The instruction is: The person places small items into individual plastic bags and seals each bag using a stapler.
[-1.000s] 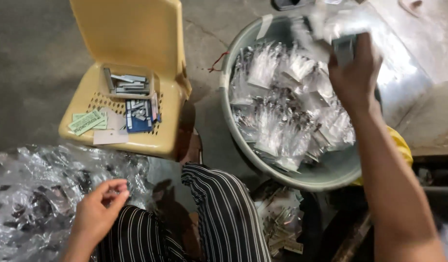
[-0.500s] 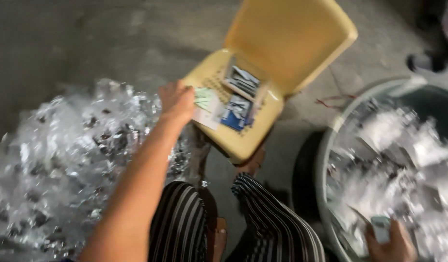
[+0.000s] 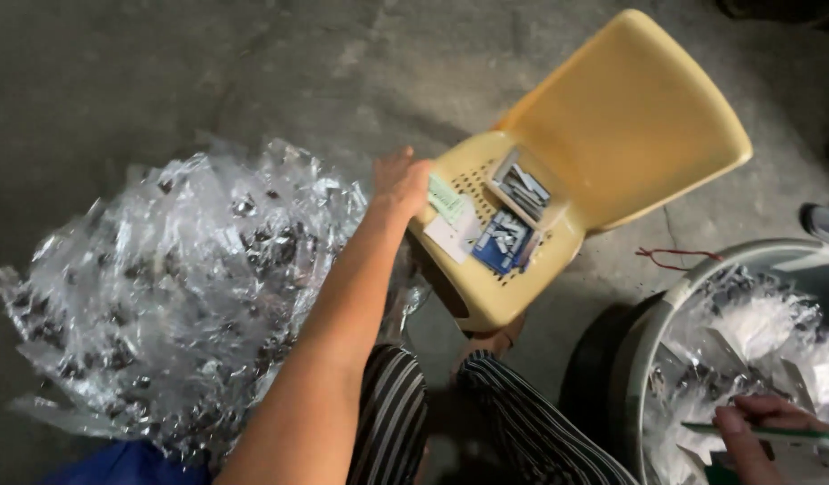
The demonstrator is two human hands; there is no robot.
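1. Nearest the camera, low at the right edge: right hand (image 3: pixel 763 422), fingers curled shut on a thin green-edged card (image 3: pixel 773 433), inside the grey basin (image 3: pixel 666 314). Clear small packets (image 3: pixel 755 332) heaped just above and around that hand, touching it.
2. Below both arms: striped trousers (image 3: pixel 486 422), knees apart; a bare foot (image 3: pixel 493 341) shows between them, under the chair's front edge.
3. Left forearm runs up from the bottom centre. Left hand (image 3: pixel 398 184) at the front left corner of the yellow plastic chair (image 3: pixel 630 117), fingers bent over the seat's rim. Whether it grips anything, cannot tell: fingertips hidden behind the hand.
4. Just right of the left hand, on the seat: pale green slips (image 3: pixel 446 196), touching or nearly touching the fingers. White card (image 3: pixel 450 238) beside them.
5. Further right on the seat: blue booklets (image 3: pixel 504 242), then a small open box of grey strips (image 3: pixel 522 189) towards the backrest.
6. Left of the left arm: large crumpled heap of clear plastic bags (image 3: pixel 163 296) on the concrete floor (image 3: pixel 118 72).
7. Red string (image 3: pixel 666 259) on the floor between chair and basin.
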